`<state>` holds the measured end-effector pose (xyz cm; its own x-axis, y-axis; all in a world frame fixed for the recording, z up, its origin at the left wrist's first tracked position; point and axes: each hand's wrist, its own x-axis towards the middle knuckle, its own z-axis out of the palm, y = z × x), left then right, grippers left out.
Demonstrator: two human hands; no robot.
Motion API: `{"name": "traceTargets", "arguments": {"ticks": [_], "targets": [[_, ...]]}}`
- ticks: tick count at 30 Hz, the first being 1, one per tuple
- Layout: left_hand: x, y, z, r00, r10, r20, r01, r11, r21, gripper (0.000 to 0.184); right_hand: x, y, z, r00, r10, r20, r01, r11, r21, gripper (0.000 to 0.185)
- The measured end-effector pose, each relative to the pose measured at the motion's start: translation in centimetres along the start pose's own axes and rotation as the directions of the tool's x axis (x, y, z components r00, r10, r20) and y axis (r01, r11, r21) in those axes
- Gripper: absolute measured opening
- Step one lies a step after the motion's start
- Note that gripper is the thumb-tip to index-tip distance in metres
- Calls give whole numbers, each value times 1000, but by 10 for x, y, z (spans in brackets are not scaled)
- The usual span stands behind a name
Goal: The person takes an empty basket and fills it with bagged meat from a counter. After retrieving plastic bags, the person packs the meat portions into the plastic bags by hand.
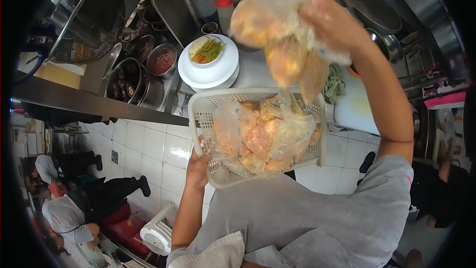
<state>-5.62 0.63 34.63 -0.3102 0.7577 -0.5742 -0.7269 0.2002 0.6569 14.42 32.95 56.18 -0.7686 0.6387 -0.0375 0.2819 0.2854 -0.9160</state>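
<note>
At the counter (255, 72), a white basket (202, 119) of bagged food.
Filled plastic bags (258, 139) crowd the basket; above it the right hand (329, 22) grips lifted bags (285, 52), while the left hand (198, 168), well apart, clasps its side. Stacked plates (188, 72) nearby bear a vegetable bowl (206, 52).

Moderately bright, with glare on the floor tiles (177, 150), motion blur on the raised bags (285, 44), and dark, fisheye-warped edges.
</note>
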Motion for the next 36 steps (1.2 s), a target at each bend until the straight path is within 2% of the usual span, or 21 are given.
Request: {"name": "traceTargets", "arguments": {"ticks": [4,6,7,9,10,11,12,13,15,16,17,19,20,21,23,24,25,26,27,28,36], "targets": [[-2,3,4,1000,4,-26,-3,1000,28,64,-36,45,63,991,23,132,-48,982,185,26],[-3,3,5,999,13,-38,-13,1000,9,64,-58,59,98,960,237,150,-247,968,50,24],[-3,3,6,999,11,-41,-11,1000,4,64,-62,70,108,958,240,155,-250,967,48,24],[-4,6,8,999,-4,-49,6,999,43,64,-68,84,121,921,235,311,-106,919,-379,28],[-3,5,6,999,-5,-49,8,999,42,64,-70,85,116,920,237,311,-108,919,-379,28],[-1,4,3,999,-8,-33,9,999,38,64,-74,85,105,992,39,124,8,933,-359,30],[-1,3,0,1000,-11,-19,12,999,33,64,-78,83,94,984,-161,-70,125,925,-360,32],[-1,4,0,1000,-9,-25,10,1000,27,64,-79,76,78,917,-191,-351,117,968,-221,35],[-2,5,-1,1000,-10,-19,11,1000,28,64,-102,121,42,833,-10,-553,-183,939,-293,36],[-1,6,-1,1000,-1,-29,1,1000,19,64,-125,169,31,851,300,-431,-392,909,-142,38],[0,7,-1,1000,5,-9,-4,999,31,64,-146,201,30,781,571,-252,-598,801,-39,39],[-1,8,-2,999,39,-32,-38,999,22,63,-165,178,68,718,696,-17,-672,699,245,35],[-2,6,-5,999,35,11,-35,999,5,63,-180,201,77,835,529,-154,-542,838,-58,34],[-3,4,-9,998,50,47,-49,999,-10,62,-189,229,81,936,280,-215,-343,867,-363,34],[-8,-3,-22,996,28,86,-26,999,-27,59,-187,212,94,930,156,-332,-265,912,-314,38],[-9,-6,-30,996,-64,67,60,996,59,61,-197,242,92,900,192,-391,-323,896,-304,44],[-11,-12,-33,991,-26,131,20,999,43,57,-200,241,101,843,69,-533,-376,784,-494,54],[-10,-14,-33,995,97,10,-98,978,187,51,-193,246,97,884,-57,-465,-232,809,-540,59],[-34,13,-11,980,200,17,-200,968,155,47,-192,310,75,911,-67,-408,-78,941,-328,60],[-39,24,-9,966,245,79,-257,936,239,51,-176,275,94,885,-47,-464,-31,987,-159,52],[-39,19,-23,967,253,30,-250,917,311,53,-111,215,156,941,-96,-323,10,966,-258,49]]}}
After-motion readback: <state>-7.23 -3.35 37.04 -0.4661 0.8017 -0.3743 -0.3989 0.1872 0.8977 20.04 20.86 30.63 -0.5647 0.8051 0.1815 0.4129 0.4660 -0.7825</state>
